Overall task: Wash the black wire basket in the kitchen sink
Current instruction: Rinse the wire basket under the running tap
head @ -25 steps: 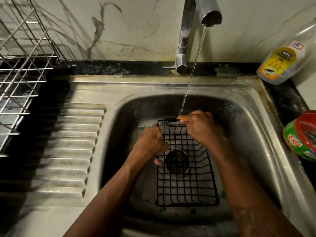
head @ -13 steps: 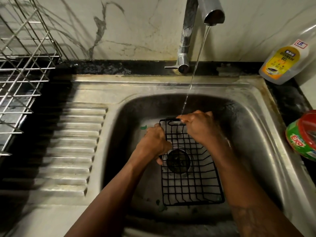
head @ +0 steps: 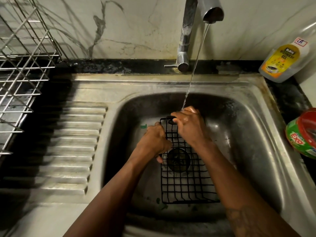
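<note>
The black wire basket (head: 186,185) lies in the steel sink (head: 153,86), over its drain (head: 178,160).

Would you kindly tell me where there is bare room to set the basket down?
Bare: the ribbed drainboard between the dish rack and the sink bowl, and the steel ledge left of the tap. Crowded: the bowl, filled by the black wire basket, left hand and right hand; the right counter holds a gel bottle and tub.

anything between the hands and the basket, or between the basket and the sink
Nothing visible does. The left hand grips the left edge of the black wire basket, the right hand holds its far rim, and the basket is already inside the sink, over the drain. The running water lands on the right hand.
</note>
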